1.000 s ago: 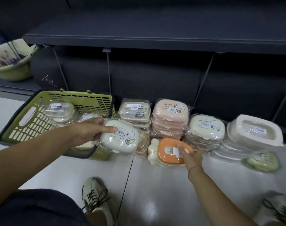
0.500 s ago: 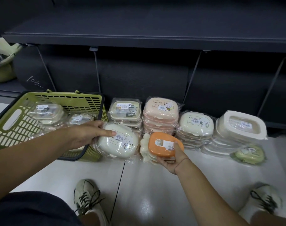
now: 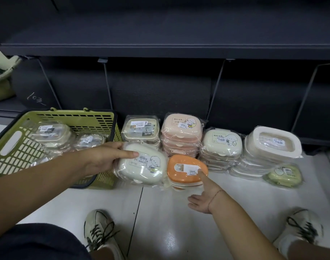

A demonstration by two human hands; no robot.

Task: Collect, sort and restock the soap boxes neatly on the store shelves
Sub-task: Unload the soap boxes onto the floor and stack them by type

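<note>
Midway at best: my left hand [image 3: 104,158] grips a cream soap box [image 3: 143,166] just beside the basket [image 3: 53,115], my right hand [image 3: 205,196] rests one straight finger on the orange box [image 3: 183,164] topping a floor stack, shelf [image 3: 160,51] unstocked.

Dark shorts [image 3: 38,243], off-white sneakers [image 3: 102,233] with dark laces, thin bracelet [image 3: 216,193] on right wrist.

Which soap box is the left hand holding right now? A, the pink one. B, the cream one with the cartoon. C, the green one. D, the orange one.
B: the left hand grips the cream soap box by its edge, beside the basket.
</note>
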